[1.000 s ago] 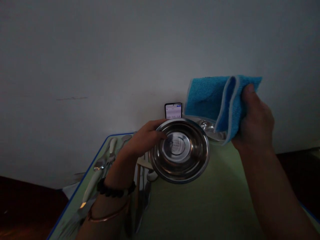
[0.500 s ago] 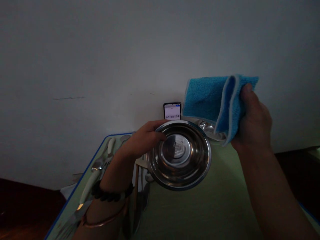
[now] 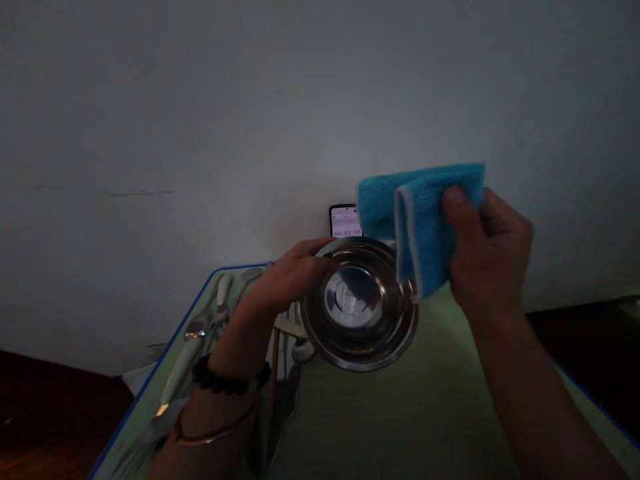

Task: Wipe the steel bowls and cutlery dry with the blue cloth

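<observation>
Wall (image 3: 320,100), grey and dim, fills the upper part of the view. Below it is a green table (image 3: 410,413) with blue edge. Metal bowl (image 3: 357,350) is held above the table, near the middle of the view, and its opening is tilted toward the camera. A folded blue cloth (image 3: 425,227) with pale border hangs in front of the upper right rim of this bowl; I cannot tell whether it touches the metal.

The right hand (image 3: 493,260) is closed on the cloth, with the thumb in front. The left hand (image 3: 293,277) is clamped on the upper left rim of the bowl, the thumb on the inner side. The two hands are apart from each other.

On the left side of the table lies cutlery, partly hidden: a fork (image 3: 135,453), a knife (image 3: 290,387) and a spoon (image 3: 197,325) among them. Behind the bowl, a phone (image 3: 344,221) stands upright near the wall and shows 00:03:55. The left wrist carries a dark beaded bracelet (image 3: 225,383) and, thinner, a copper-coloured bangle (image 3: 215,439).
</observation>
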A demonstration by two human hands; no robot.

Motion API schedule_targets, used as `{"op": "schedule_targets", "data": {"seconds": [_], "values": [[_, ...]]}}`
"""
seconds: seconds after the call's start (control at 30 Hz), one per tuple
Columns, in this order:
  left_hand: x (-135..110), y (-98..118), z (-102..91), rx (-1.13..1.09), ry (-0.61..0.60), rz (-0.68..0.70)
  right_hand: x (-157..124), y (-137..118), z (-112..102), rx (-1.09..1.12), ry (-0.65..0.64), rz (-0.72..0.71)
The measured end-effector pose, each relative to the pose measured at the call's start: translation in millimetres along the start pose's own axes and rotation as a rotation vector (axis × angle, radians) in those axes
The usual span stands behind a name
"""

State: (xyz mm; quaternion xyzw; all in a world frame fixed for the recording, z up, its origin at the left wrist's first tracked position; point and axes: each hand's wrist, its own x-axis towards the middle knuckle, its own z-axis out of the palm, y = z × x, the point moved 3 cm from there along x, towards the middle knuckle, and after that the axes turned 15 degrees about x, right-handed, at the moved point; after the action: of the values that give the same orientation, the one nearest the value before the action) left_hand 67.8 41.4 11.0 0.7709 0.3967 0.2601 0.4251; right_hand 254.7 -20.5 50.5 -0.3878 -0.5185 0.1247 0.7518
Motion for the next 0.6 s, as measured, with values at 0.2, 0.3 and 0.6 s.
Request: {"op": "schedule_targets", "data": {"seconds": [0.2,0.3,0.6], "values": [[4.0,-3.5,-4.4,-0.075,0.258,0.045,-31.9,13.7,38.0,-0.256,-0.858,-0.074],[6.0,-6.6,-5.0,-0.09,0.28,0.048,-44.1,25.6,43.8,-0.252,-1.041,0.051],[14.7,-4.3,54.9,-0.189,0.445,0.048,-46.2,60.1,27.5,-0.137,-1.05,0.33]]}}
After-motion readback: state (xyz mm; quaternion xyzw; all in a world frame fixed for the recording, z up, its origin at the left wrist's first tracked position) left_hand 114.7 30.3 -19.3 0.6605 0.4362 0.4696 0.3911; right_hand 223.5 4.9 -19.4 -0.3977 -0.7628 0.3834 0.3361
